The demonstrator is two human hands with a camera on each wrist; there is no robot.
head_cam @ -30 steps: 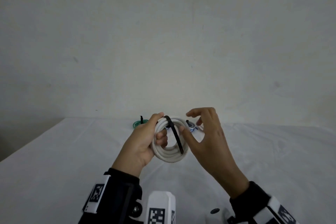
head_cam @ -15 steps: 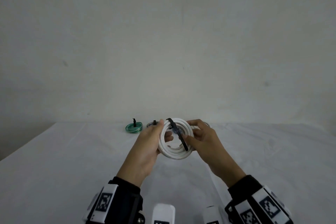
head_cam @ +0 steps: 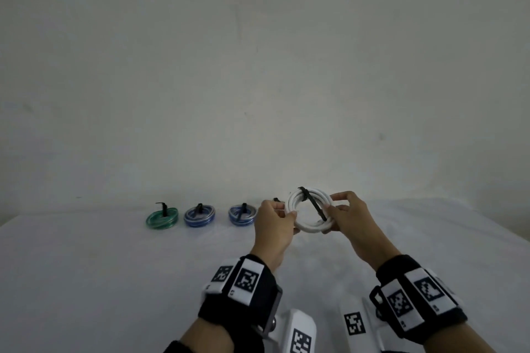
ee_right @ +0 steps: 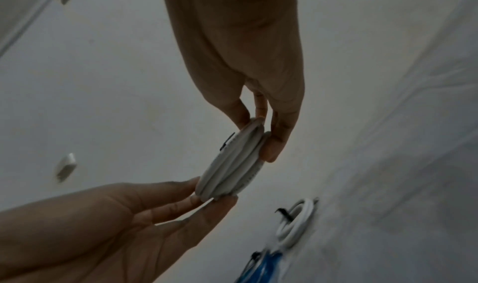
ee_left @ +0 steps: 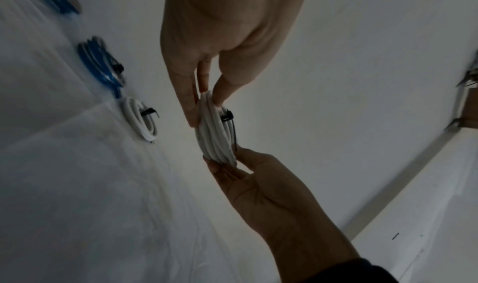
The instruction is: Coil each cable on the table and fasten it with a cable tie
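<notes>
Head view: along the far edge of the white-covered table, a row of tied coils is laid out. At the far left a green coil is seen, then a blue coil, then a second blue coil, each fastened by a black tie. Next, the left hand is raised above the table; its thumb and fingers are curled onto the left rim of the white cable coil, which is pinched there. A black cable tie is looped across the coil, its tail slanting down. The right rim is pinched by the right hand between thumb and fingertips. The coil is held in the air between both hands, near the table's back edge. In the left wrist view another tied white coil is shown lying on the table behind the left hand.
</notes>
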